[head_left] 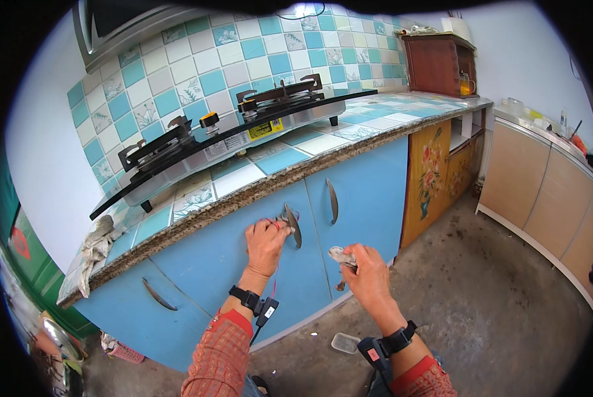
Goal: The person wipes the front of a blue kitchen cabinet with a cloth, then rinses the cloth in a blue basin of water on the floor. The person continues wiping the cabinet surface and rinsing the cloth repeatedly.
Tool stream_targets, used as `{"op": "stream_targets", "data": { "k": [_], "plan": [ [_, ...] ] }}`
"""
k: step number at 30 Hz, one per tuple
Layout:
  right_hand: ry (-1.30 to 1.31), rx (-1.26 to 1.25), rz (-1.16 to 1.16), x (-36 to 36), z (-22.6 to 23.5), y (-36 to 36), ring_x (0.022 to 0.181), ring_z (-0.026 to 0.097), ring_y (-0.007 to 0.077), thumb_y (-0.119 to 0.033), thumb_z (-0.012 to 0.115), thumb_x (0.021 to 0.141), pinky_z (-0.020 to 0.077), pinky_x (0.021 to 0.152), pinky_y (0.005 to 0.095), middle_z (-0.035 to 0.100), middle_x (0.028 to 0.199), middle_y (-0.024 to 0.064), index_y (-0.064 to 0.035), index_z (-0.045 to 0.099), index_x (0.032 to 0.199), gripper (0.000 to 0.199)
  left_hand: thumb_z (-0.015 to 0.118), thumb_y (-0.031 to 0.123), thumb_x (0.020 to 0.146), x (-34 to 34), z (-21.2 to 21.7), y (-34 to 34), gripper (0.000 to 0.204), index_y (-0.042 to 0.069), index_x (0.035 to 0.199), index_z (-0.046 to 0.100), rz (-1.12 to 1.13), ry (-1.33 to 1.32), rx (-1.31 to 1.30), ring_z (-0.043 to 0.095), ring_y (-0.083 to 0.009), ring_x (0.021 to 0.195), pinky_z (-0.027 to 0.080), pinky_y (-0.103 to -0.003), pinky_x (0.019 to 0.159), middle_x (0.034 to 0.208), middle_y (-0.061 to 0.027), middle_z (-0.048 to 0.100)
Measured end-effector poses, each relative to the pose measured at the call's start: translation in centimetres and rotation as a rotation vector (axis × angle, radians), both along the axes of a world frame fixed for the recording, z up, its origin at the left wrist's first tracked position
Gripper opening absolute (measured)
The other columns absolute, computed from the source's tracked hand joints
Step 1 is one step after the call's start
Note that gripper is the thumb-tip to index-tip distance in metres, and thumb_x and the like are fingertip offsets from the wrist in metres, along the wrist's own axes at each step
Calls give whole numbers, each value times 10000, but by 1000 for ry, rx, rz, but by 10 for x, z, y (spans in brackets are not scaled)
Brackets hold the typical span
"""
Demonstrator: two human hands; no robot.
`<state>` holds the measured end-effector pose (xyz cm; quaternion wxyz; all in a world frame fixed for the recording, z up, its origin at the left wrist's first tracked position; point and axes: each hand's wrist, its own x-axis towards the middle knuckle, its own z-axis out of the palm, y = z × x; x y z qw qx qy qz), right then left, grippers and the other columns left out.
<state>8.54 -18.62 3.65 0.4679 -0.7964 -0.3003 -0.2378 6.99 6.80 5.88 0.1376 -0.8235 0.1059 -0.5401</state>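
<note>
Metal door handle looks rigid and smooth, best gripped mid-bar; left hand is curled against it, pinching something small. Right hand, just right of the handle, clenches a soft, limp grey rag.

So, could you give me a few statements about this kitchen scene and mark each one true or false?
1. The left hand is at the curved metal handle of a blue cabinet door. True.
2. The right hand is empty. False: it holds a crumpled greyish cloth.
3. A two-burner gas stove sits on the tiled countertop. True.
4. All the cabinet doors under the countertop are blue. False: the flowered door at the right end is yellow-orange.
5. A small clear container lies on the floor near the person's feet. True.
6. The stove has a pot on it. False: both burners are bare.
</note>
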Motion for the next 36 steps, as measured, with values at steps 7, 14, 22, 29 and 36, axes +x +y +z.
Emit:
{"op": "stream_targets", "data": {
  "k": [7,14,22,29,36],
  "plan": [
    [-7,15,-7,2,-1,-3,857,586,314,-38,724,721,484,690,428,597,867,94,-92,572,984,309,593,124,766,-19,-63,4,152,176,890,665,66,331,129,535,-154,906,383,-333,777,913,54,596],
    [-35,69,-26,6,1,-14,834,580,306,-40,729,718,480,671,437,594,859,91,-97,559,996,331,590,72,758,-23,-29,-24,210,113,960,629,-134,360,-5,546,-221,859,426,-342,718,905,-24,567],
    [38,95,-24,6,3,-13,866,594,329,-42,704,731,477,698,418,624,896,102,-86,570,975,281,602,65,743,40,66,-53,77,69,820,598,73,130,82,561,-233,894,461,-347,743,920,-61,558],
    [11,76,-41,8,3,-15,841,586,309,-36,703,719,478,670,440,594,853,93,-96,568,975,295,602,73,715,54,24,-44,31,74,742,619,143,252,163,566,-229,852,473,-343,762,844,-69,555],
    [-6,56,-49,8,4,-18,858,585,310,-22,716,706,484,699,427,599,872,90,-98,562,982,325,620,71,697,53,-64,-44,80,85,768,653,259,498,276,588,-232,842,476,-346,735,868,-85,563]
  ]
}}
